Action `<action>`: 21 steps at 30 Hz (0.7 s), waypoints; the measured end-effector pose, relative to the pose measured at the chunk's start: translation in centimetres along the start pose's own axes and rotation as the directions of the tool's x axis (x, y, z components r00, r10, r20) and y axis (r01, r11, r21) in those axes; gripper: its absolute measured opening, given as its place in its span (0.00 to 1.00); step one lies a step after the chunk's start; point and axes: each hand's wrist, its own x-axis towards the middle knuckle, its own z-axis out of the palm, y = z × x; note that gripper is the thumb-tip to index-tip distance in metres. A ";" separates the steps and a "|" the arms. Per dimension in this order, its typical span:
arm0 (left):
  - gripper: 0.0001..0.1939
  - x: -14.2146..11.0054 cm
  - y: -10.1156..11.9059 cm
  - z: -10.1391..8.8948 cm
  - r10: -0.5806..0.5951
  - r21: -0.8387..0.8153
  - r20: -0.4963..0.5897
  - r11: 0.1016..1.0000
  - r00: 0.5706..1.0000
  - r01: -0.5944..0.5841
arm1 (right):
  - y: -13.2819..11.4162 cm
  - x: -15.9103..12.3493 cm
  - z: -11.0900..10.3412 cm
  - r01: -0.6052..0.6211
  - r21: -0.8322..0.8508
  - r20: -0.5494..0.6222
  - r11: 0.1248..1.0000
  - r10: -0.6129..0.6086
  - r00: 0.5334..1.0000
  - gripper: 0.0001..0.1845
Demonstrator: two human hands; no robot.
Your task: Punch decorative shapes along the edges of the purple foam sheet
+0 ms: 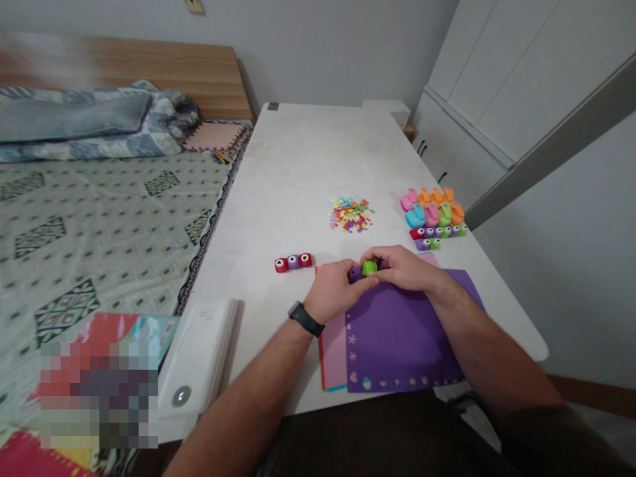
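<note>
A small green craft punch sits at the far edge of a purple sheet of paper. My right hand is closed around the punch, with its thumb on the near side. At the sheet's far left corner, my left hand pinches the paper, its thumb reaching up to the punch. Flower, heart and other shaped holes line the sheet's left and near edges. Under it lie pink paper and other coloured sheets. My fingers hide part of the punch and the paper's edge.
Three small punches stand left of my hands. Colourful paper cut-outs lie heaped beyond them. Rows of larger and smaller punches stand at the right. A white laminator-like device lies on the table's left edge, beside a bed.
</note>
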 end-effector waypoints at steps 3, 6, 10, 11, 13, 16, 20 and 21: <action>0.27 0.0 0.0 0.0 0.001 0.005 -0.006 1.000 1.000 -0.001 | -0.1 0.1 0.0 0.013 -0.029 0.001 0.999 -0.013 1.000 0.15; 0.25 0.0 0.0 0.1 -0.002 0.007 -0.005 1.000 1.000 0.002 | -0.2 0.1 0.1 0.020 -0.048 -0.004 0.999 -0.020 1.000 0.15; 0.24 0.0 0.0 0.2 -0.009 0.018 -0.004 1.000 1.000 0.009 | -0.1 0.1 0.2 0.014 -0.064 -0.011 0.998 -0.015 1.000 0.14; 0.24 0.0 0.0 0.2 -0.009 0.017 -0.007 1.000 1.000 0.009 | -0.1 0.1 0.2 0.013 -0.067 -0.012 0.998 -0.013 1.000 0.14; 0.25 0.0 0.0 0.1 -0.004 0.007 -0.010 1.000 1.000 0.004 | 0.0 0.1 0.2 0.008 -0.055 -0.017 0.998 -0.009 1.000 0.13; 0.26 0.0 0.0 0.1 0.004 -0.023 -0.013 1.000 1.000 -0.004 | 0.0 -0.1 0.1 0.004 0.001 -0.040 1.000 -0.003 0.999 0.13; 0.29 0.2 -0.2 -0.1 -0.012 -0.071 0.014 0.997 1.000 0.013 | 0.0 -0.2 -0.2 0.009 0.042 -0.019 0.999 -0.009 1.000 0.15; 0.29 0.2 -0.2 -0.1 -0.014 -0.083 0.024 0.996 1.000 0.016 | 0.0 -0.2 -0.3 0.008 0.044 -0.009 0.999 -0.008 1.000 0.15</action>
